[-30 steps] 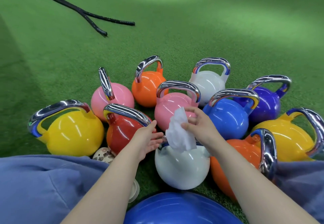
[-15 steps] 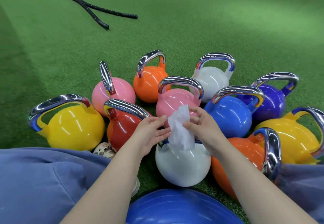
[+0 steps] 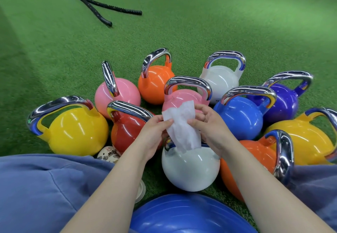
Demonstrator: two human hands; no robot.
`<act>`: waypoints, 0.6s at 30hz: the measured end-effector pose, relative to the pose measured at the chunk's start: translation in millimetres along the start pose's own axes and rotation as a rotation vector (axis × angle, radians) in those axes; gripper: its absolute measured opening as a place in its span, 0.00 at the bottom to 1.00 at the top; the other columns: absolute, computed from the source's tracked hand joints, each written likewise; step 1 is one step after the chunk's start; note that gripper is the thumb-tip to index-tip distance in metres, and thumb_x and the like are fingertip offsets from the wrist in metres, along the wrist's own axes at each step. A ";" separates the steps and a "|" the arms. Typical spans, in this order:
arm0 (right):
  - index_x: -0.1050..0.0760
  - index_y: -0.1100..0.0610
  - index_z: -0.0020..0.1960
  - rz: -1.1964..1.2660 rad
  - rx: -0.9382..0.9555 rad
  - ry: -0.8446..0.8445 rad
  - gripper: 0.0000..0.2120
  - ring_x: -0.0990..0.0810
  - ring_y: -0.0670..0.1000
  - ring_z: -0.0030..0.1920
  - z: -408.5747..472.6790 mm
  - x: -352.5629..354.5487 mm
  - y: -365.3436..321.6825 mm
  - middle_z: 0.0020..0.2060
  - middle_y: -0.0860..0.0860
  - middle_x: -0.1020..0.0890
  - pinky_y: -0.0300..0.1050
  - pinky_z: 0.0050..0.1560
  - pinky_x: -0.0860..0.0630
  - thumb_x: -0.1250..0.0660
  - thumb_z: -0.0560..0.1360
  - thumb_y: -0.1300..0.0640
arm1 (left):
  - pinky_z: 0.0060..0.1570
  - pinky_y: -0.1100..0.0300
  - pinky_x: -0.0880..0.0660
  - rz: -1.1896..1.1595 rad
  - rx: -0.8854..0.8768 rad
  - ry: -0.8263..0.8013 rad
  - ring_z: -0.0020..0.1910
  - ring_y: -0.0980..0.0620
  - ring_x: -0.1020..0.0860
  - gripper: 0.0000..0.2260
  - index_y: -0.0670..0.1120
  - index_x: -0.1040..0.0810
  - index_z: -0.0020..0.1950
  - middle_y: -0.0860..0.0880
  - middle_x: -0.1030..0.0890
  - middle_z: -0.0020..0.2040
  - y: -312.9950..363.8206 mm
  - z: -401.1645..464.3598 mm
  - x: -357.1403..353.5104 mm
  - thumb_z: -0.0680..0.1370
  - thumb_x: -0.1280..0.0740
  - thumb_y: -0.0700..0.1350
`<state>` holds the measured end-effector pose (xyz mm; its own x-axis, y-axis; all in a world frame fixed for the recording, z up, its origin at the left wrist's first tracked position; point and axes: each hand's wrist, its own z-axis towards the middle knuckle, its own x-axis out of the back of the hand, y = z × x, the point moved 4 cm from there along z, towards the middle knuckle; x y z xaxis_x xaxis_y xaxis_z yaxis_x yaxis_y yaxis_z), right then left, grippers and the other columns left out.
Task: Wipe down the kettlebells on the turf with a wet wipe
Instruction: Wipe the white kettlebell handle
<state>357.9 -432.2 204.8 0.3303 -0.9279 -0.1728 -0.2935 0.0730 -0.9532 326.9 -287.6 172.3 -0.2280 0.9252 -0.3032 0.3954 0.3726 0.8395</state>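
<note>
The person holds a wet wipe [image 3: 180, 125] up between both hands, just above the near white kettlebell [image 3: 190, 169]. The left hand [image 3: 154, 134] pinches the wipe's left edge between thumb and fingers; the right hand [image 3: 209, 128] pinches its right edge, the other fingers loosely curled. The wipe hangs creased and only partly opened, its lower end touching or just over the white bell's top.

The step in hand looks like spreading the wipe out, ahead of wiping. No bell is being rubbed at this moment.

The kettlebells stand clustered on the turf [image 3: 200, 23] in front of the person: yellow [image 3: 76, 128], red [image 3: 125, 132], two pink, two orange, blue [image 3: 238, 116], purple [image 3: 280, 101], a far white one and a second yellow at right. A blue ball [image 3: 191, 214] lies nearest, and ropes [image 3: 94, 4] lie well apart up the turf.

Next, the wipe probably needs to be flattened over one palm and pressed onto a bell, most likely the near white one, while the free hand steadies its handle.
</note>
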 end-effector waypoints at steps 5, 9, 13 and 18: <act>0.27 0.52 0.60 -0.749 0.100 0.179 0.18 0.23 0.49 0.43 0.9 7.3 -4.1 0.44 0.49 0.20 0.41 0.43 0.27 0.36 0.72 0.65 | 0.37 0.59 0.21 -0.006 -0.026 0.105 0.40 0.50 0.20 0.02 0.41 0.28 0.49 0.44 0.20 0.44 -0.4 -2.5 1.3 0.78 0.38 0.35; 0.31 0.46 0.64 -1.177 0.150 0.149 0.20 0.22 0.54 0.49 -6.3 1.2 0.3 0.47 0.47 0.19 0.48 0.46 0.24 0.38 0.72 0.57 | 0.42 0.53 0.24 0.216 -0.037 0.261 0.44 0.46 0.22 0.06 0.44 0.29 0.46 0.41 0.22 0.46 -14.5 2.4 13.9 0.76 0.35 0.35; 0.31 0.48 0.64 -1.212 0.171 0.151 0.20 0.23 0.54 0.52 -7.1 1.5 2.0 0.48 0.48 0.19 0.49 0.47 0.25 0.38 0.73 0.56 | 0.43 0.59 0.30 0.576 -0.098 0.326 0.46 0.49 0.26 0.11 0.43 0.29 0.53 0.46 0.26 0.48 -16.8 3.9 18.9 0.73 0.33 0.35; 0.31 0.48 0.64 -1.185 0.187 0.153 0.21 0.23 0.54 0.50 -8.4 4.0 0.3 0.45 0.47 0.19 0.49 0.48 0.26 0.36 0.72 0.56 | 0.54 0.60 0.29 0.880 -0.406 0.170 0.57 0.51 0.28 0.25 0.43 0.30 0.63 0.47 0.30 0.59 18.1 0.6 1.4 0.68 0.31 0.31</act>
<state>351.6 -439.0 205.9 0.1932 -0.4876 0.8515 0.2577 -0.8121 -0.5235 334.3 -279.5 186.8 -0.1365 0.8261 0.5468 0.1573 -0.5268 0.8353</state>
